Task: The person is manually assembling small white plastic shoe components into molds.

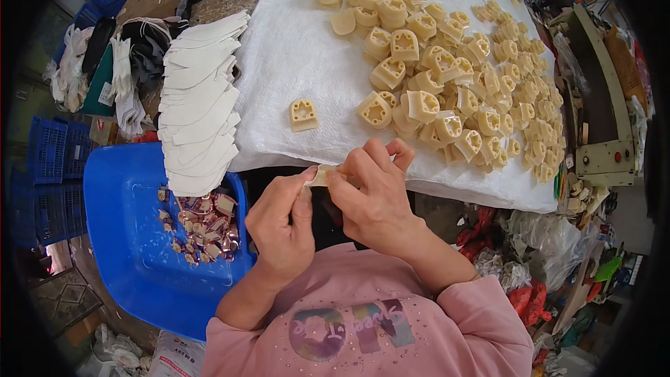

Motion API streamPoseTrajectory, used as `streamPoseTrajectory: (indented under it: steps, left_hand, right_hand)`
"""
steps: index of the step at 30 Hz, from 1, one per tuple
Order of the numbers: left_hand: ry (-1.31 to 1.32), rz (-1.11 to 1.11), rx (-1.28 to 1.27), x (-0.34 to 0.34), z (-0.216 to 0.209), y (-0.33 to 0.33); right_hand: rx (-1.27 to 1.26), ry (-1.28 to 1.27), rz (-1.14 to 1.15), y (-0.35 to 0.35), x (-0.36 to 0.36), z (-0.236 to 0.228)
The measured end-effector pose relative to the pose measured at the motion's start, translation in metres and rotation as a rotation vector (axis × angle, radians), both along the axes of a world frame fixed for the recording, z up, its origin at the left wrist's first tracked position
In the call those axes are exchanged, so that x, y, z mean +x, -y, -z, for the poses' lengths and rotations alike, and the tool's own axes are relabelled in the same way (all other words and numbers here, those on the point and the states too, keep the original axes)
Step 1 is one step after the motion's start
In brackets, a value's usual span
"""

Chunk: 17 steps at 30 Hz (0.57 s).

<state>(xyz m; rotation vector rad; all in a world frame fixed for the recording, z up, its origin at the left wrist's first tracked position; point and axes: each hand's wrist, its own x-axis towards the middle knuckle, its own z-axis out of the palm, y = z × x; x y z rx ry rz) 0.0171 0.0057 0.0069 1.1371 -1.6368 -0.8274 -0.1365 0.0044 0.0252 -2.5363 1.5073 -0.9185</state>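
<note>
Between the fingertips of both hands, in front of my chest, is a small cream piece (320, 177) that looks like a plastic shoe heel; fingers hide much of it. My left hand (280, 220) pinches its left end with thumb and forefinger. My right hand (373, 192) closes on its right side, fingers curled. Just beyond, a single cream shoe heel (303, 116) with a hollowed face lies on the white sheet (279, 63). Many more heels (405, 45) are heaped to the right. At the left, a fanned row of white cut strips (199, 105) overlaps the sheet's edge.
On my left sits a blue plastic basin (129, 237), holding shiny reddish-brown and cream pieces (209, 227). Blue crates (49, 150) stand farther left. White gloves (125, 84) hang near the strips. A grey-green machine panel (607, 157) and clear plastic bags (551, 237) are at the right.
</note>
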Motion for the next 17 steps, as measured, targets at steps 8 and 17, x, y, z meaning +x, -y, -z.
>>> streamPoseTrajectory:
  steps: [8,17]
  left_hand:
    - [-0.046,0.048,0.032,0.005,-0.001,-0.003]
    - [-0.106,0.140,-0.098,0.008,0.015,0.013]
  right_hand:
    - [-0.068,0.255,-0.041,0.011,-0.003,0.020]
    - [0.175,0.475,-0.257,0.009,-0.016,0.021]
